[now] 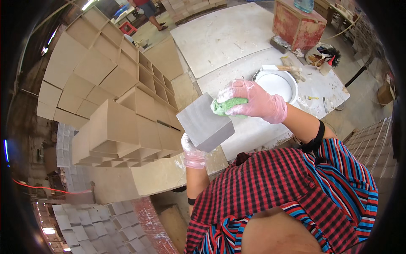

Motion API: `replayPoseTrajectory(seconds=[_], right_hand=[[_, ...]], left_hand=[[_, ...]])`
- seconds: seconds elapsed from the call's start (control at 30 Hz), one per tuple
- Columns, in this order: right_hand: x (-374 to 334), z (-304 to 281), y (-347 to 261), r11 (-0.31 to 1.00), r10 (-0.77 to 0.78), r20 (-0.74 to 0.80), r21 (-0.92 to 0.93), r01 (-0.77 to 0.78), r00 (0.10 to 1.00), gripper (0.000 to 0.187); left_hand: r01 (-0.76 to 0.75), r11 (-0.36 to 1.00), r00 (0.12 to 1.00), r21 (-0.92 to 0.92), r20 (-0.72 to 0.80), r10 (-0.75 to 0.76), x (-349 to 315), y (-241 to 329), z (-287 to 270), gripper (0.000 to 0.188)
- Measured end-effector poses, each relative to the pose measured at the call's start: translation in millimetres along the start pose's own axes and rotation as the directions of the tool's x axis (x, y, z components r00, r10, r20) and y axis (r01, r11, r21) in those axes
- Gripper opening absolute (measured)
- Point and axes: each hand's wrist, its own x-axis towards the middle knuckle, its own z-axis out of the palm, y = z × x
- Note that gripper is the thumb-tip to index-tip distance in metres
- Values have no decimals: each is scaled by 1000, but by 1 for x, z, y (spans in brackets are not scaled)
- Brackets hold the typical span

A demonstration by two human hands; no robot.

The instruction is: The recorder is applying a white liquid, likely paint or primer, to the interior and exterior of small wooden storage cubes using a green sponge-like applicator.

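Note:
A grey box (pixel 198 119) with streaky, wet-looking faces is held up over the worktable. My left hand (pixel 194 153), in a clear pinkish glove smeared white, grips it from below and behind, so some fingers are hidden. In my right hand (pixel 253 98), gloved alike, is a crumpled green cloth (pixel 231 106) with white smears. The cloth touches the box at its upper right edge. Just beyond my right hand stands a round tub of white paint (pixel 292 94), with a flat paintbrush (pixel 281 67) lying across its far rim.
Stacked bare brown boxes (pixel 111 127) rise close on the left. Rows of grey boxes (pixel 99 226) sit at the lower left. On the white-stained table (pixel 237 55) are a red crate (pixel 298 25) and a bag of tools (pixel 321 57). A person (pixel 149 12) stands far back.

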Motion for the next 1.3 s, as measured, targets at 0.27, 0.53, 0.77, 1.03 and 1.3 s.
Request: replayPoseTrajectory(seconds=[0.27,0.53,0.77,1.03,1.3], right_hand=[[5,-4,21,957,-147,195,-219,189,970,27],[20,-12,36,931,-59,56,-359,75,997,22],[1,-12,10,914,-190,339,-283,292,922,24],[31,-10,27,972,-45,-50,-233,32,998,30],[41,9,33,981,-103,27,-161,106,994,24]], left_hand=[[16,999,987,-41,162,-9,5,1,-17,38],[50,998,984,25,170,-53,8,-3,-16,35],[13,997,996,74,90,-19,8,0,-20,34],[86,994,980,62,176,-95,9,-2,-23,34],[110,985,991,134,61,-119,14,-8,-20,34]])
